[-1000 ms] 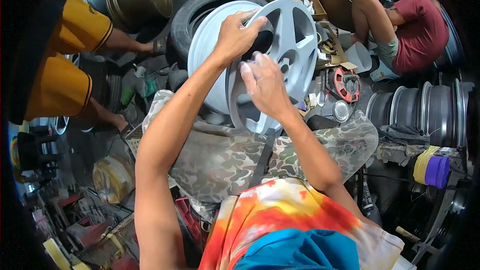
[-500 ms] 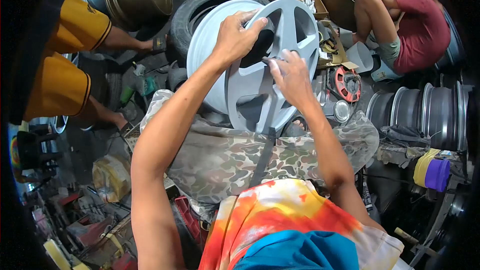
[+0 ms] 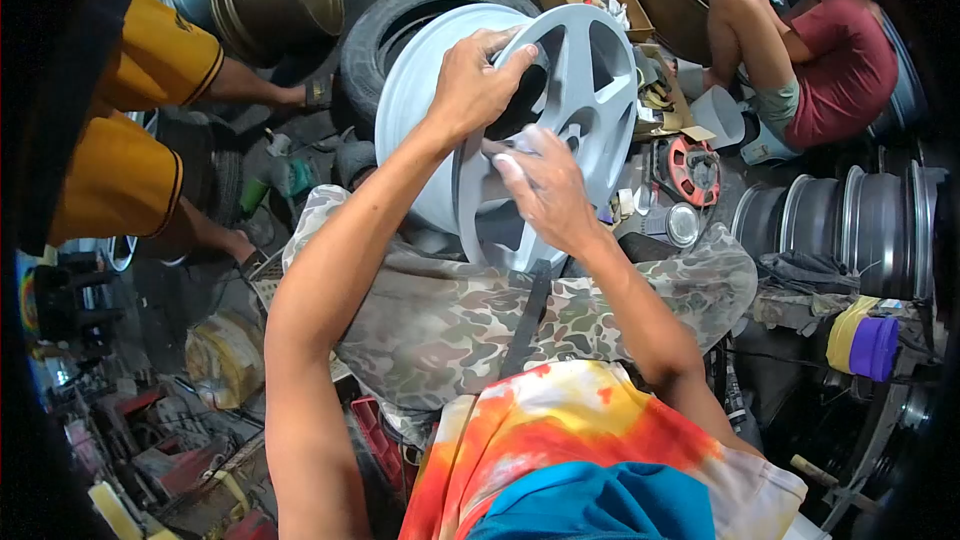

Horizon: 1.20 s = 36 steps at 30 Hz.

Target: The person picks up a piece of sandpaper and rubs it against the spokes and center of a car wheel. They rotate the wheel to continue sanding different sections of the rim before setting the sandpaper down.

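You have one grey wheel rim [image 3: 568,80] in front of you, tilted, its lower edge by your camouflage trousers [image 3: 430,310] and its spoked face toward your right. Both your grips are at it. Your left grip [image 3: 472,82] is closed over the upper edge, thumb on one side and fingers on the other. Your right grip [image 3: 550,190] is over the spokes with its fingers half curled; it is blurred, so you cannot tell whether anything is held in it.

Just behind the rim lies one tyre [image 3: 362,52]. Beyond and to the right are two cardboard boxes [image 3: 640,15] of odds and ends, one white bucket [image 3: 717,115], one red-and-black reel [image 3: 682,178] and one tin [image 3: 682,225]. Two bronze rims show, one [image 3: 270,5] at upper left and one [image 3: 668,15] at upper right. Two other people are near you: one in yellow shorts [image 3: 120,175] on your left, one in a red shirt [image 3: 845,65] seated on your right.
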Tool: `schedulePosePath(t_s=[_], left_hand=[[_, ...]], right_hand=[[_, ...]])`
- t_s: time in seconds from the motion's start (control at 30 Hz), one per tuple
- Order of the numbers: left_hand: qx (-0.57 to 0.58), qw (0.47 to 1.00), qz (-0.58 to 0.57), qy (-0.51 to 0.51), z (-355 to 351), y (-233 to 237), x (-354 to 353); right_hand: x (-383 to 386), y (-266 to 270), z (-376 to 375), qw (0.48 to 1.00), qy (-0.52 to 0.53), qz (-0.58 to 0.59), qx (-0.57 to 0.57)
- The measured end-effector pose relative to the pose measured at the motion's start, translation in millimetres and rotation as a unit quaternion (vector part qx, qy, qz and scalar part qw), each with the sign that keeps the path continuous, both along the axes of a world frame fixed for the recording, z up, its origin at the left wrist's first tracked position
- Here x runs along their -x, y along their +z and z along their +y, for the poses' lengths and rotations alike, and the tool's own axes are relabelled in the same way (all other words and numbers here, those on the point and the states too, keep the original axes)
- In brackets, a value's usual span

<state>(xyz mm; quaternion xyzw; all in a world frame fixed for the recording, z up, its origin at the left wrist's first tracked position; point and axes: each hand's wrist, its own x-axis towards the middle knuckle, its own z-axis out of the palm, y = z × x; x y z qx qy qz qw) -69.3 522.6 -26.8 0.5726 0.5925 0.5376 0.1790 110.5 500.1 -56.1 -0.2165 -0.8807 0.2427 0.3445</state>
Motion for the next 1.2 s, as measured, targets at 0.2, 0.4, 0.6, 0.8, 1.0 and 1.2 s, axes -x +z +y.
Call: schedulePosePath(t_s=[0.2, 0.4, 0.6, 0.8, 1.0, 1.2], left_hand=[[0.003, 1.000, -0.012, 0.010, 2.4, -0.1, -1.6], [0.067, 0.996, -0.054, 0.010, -4.3, 4.0, 0.9], [-0.012, 1.000, -0.006, 0.005, 1.3, -7.4, 2.0], [0.028, 0.999, -0.028, 0.008, -0.1, -0.7, -3.1], [0.007, 1.000, -0.006, 0.007, -1.5, -1.7, -0.5], [-0.003, 1.000, 0.014, -0.006, -3.0, 3.8, -2.4]], right_hand=[[-2.8, -30.1, -16.9, 0.988, -0.109, 0.038, -0.102], [-12.8, -40.3, -4.6, 0.976, -0.159, -0.006, -0.145], [-16.5, -32.8, -1.4, 0.983, -0.110, -0.009, -0.144], [0.9, 6.3, -8.8, 1.000, 0.002, 0.004, -0.025], [-15.0, -9.5, 27.8, 0.990, -0.059, -0.081, -0.095], [-14.5, -14.8, 9.1, 0.999, 0.014, -0.001, 0.033]])
